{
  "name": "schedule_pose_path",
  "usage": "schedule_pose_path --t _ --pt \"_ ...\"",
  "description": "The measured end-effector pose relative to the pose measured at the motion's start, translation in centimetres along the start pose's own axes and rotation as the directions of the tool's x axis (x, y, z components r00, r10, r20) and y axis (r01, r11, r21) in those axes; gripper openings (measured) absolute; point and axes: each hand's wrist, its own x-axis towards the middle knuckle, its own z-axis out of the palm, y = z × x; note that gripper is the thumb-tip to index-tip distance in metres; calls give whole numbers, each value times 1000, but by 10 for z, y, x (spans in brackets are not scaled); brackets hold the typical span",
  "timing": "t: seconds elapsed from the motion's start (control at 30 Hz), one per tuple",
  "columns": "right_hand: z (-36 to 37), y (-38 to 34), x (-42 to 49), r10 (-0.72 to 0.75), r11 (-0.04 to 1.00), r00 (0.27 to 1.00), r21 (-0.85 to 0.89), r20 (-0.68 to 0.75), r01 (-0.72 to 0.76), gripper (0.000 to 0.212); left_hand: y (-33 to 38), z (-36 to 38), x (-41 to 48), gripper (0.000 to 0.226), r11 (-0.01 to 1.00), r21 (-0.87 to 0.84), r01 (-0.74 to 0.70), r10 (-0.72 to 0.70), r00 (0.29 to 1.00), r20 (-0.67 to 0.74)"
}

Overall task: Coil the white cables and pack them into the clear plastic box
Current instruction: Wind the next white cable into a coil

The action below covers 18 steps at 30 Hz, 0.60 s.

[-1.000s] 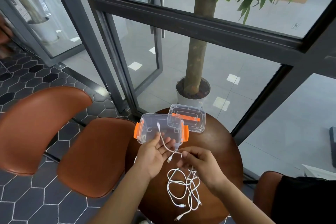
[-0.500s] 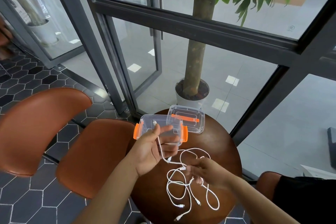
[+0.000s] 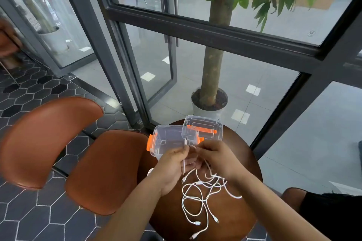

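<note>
Several white cables [image 3: 197,199] lie tangled on the round brown table [image 3: 242,213]. My left hand [image 3: 172,166] grips one white cable, whose end sticks up above the fingers and whose length hangs down past the palm. My right hand [image 3: 215,157] is close beside it on the right and pinches the same cable near the top. Both hands hover just in front of the clear plastic box [image 3: 168,139] with orange latches, which stands open on the table's far left edge. Its clear lid [image 3: 203,128] with an orange handle leans on the box's right rear.
Two brown leather chairs [image 3: 49,139] stand to the left of the table. A potted tree [image 3: 210,101] stands behind the glass wall beyond the table. Dark hexagon floor tiles surround the chairs. A dark-clothed knee shows at the lower right.
My right hand has risen from the cable pile up to my left hand, bringing cable with it. The left hand has turned and lowered slightly in front of the box.
</note>
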Motion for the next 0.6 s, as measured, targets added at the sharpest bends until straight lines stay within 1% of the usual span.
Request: schedule_pose_path --t 0.07,0.13,0.2,0.23,0.33,0.4,0.47,0.53,0.6 --pt "12 2 -9 -13 998 1000 68 -18 14 12 -2 4 -3 38 982 -187 8 -6 1000 9" --pt "24 8 -13 -46 998 995 27 -90 49 4 -4 11 -6 40 957 -287 43 -41 999 14" --pt "34 13 -16 -69 997 985 -57 -156 60 8 -5 16 -7 39 935 -346 80 -86 996 0" --pt "39 15 -19 -81 995 982 -68 -171 70 11 -5 16 -6 38 919 -384 85 -100 995 -17" --pt "44 18 -30 -161 985 972 -89 -172 147 13 -3 13 -3 40 852 -521 39 -61 998 -25" --pt "40 21 -33 -203 977 966 -102 -162 188 12 -2 9 -3 40 832 -554 6 -15 1000 -12" --pt "35 27 -33 -190 980 972 -90 -141 179 12 0 6 -4 38 819 -573 -23 32 999 5" --pt "34 37 -30 -144 990 987 -19 -70 143 17 5 5 -4 38 796 -604 -42 73 997 27" --pt "35 51 -27 -104 993 994 68 30 101 23 10 7 -6 38 757 -652 -45 91 995 37"
